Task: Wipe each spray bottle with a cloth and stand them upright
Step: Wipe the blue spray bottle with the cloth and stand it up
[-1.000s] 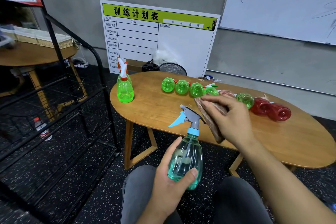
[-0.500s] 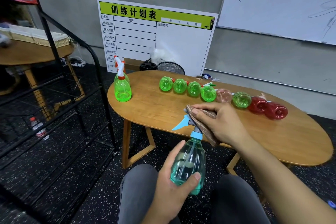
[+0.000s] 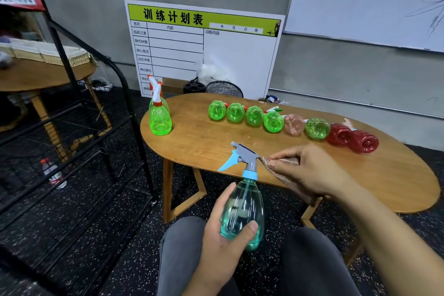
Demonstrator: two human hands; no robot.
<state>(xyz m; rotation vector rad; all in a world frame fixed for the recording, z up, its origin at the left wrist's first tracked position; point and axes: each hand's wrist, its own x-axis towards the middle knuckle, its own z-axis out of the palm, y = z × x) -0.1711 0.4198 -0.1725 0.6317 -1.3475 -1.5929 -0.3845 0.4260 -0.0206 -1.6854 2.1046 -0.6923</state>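
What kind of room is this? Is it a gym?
Probably a gym or training room: a training plan board leans on the wall, the floor is speckled black matting, and a racket lies behind the table.

The teal spray bottle is clear glossy plastic, its grey trigger head matt. The cloth looks brown, coarse and nubbly. Smooth, faintly sheened wood grain on the worktop — the row of lying bottles is shiny translucent plastic. Black metal rack, speckled rubbery floor.
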